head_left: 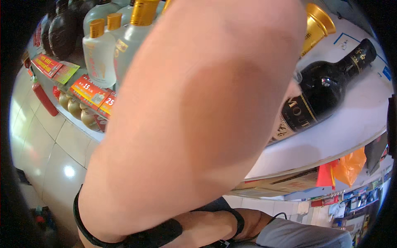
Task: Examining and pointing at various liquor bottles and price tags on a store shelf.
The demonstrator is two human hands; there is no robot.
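Observation:
A bare arm (pixel 198 111) fills the middle, rising from the lower left past the top edge. It hides most of what lies behind it, and its hand does not show clearly. Just past its right edge, a small patch of skin (pixel 293 90) lies against a dark wine bottle (pixel 326 84) with a tan label. I cannot tell which hand this belongs to, or whether it grips the bottle. The bottle leans to the upper right in view, over a white curved surface (pixel 351 120). Lower down, another stretch of bare limb (pixel 215 225) shows with black straps; no fingers are distinct there.
Frosted bottles (pixel 99 56) with gold caps stand on a shelf at the left, above orange price tags (pixel 89 89). Dark bottles (pixel 64 31) are farther back. A red fire extinguisher (pixel 44 97) stands on the tiled floor. Cardboard (pixel 285 184) and an orange bag (pixel 350 167) sit below the white surface.

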